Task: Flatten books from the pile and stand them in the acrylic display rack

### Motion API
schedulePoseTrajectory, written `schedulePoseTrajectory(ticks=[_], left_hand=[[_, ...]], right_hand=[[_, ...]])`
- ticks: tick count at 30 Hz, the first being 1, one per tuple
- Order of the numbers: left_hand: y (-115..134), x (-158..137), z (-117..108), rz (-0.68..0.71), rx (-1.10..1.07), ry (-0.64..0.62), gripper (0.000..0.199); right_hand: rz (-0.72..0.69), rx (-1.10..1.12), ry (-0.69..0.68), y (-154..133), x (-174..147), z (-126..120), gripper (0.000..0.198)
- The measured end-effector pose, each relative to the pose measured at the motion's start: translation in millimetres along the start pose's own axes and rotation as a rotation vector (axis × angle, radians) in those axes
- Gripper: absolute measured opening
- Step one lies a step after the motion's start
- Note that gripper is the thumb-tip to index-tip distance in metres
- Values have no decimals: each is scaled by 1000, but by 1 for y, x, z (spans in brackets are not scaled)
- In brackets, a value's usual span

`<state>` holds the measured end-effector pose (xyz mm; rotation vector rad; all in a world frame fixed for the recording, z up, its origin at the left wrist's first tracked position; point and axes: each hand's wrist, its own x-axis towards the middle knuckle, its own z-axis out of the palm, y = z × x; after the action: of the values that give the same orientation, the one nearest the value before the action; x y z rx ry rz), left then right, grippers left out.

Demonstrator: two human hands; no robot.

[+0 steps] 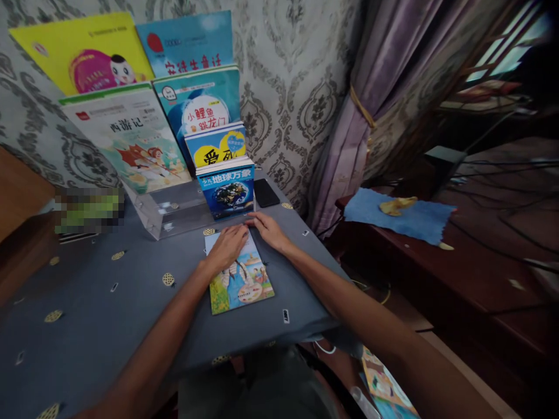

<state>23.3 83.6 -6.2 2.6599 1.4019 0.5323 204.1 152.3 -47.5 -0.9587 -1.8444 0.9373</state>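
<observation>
My left grip (pixel 229 244) lies unclenched over the booklet (pixel 240 284) on the worktop (pixel 144 308); I can't tell whether my right grip (pixel 269 231) pinches its corner. Probably light, flexible, slick: I'd take opposite edges.

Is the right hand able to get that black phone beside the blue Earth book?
Probably yes. The right hand is close to the black phone, and nothing seems to stand between them. The blue Earth book stands beside the phone, leaving its near side free.
</observation>
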Motion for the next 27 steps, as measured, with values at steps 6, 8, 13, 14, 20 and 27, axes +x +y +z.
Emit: schedulePoseTrajectory(ticks=[6,8,13,14,20,27], left_hand=[[-2,2,0,2,-38,53,24],[-3,0,1,7,-41,50,27],[-6,-10,4,26,27,-4,40],[-6,-12,4,28,42,-25,42],[-3,-14,3,0,100,-86,46],[11,-29,-4,52,87,-177,48]], right_hand=[[-10,-17,-13,0,1,0,36],[-14,-20,-18,-1,1,-1,36],[-31,-59,-22,-6,1,-3,33],[-29,-69,-24,-6,0,-3,33],[-22,-108,-35,-12,-1,-4,32],[-21,-146,-62,-16,-2,-7,31]])
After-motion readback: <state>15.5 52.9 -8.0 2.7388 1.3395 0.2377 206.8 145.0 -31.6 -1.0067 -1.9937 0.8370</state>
